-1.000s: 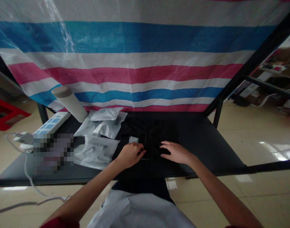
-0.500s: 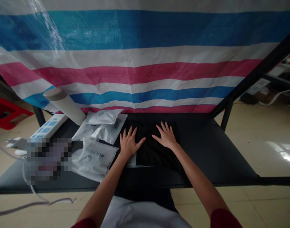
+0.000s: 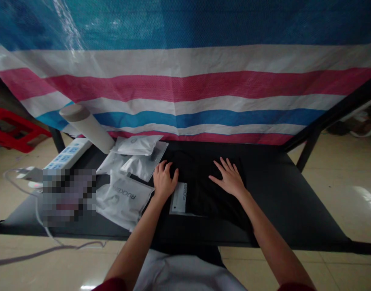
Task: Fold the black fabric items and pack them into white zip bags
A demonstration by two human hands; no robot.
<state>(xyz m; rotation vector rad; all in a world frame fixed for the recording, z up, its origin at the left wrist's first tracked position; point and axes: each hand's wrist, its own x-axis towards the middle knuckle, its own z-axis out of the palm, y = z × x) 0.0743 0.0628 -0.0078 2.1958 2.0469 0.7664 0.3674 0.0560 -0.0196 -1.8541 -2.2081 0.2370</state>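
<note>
A black cloth item (image 3: 200, 198) lies spread on the dark table, its edges hard to make out. Below its left part shows a pale plastic bag (image 3: 179, 198) with dark lettering. My left hand (image 3: 165, 180) rests at the cloth's left side, just above that bag, fingers slightly bent and thumb held apart. Flat on the right part of the cloth lies my right hand (image 3: 229, 176), its fingers spread. Neither hand visibly grips anything.
White printed pouches (image 3: 124, 198) and other packed bags (image 3: 138, 145) lie left of my left hand. Behind them a white bottle (image 3: 88, 127) leans beside a power strip (image 3: 68, 155). A striped tarp (image 3: 179, 89) hangs at the table's (image 3: 282, 194) back edge.
My right hand has slid right over the cloth, and the left hand's fingers have bent and drawn closer together. More of the lettered bag shows. The camera view has shifted.
</note>
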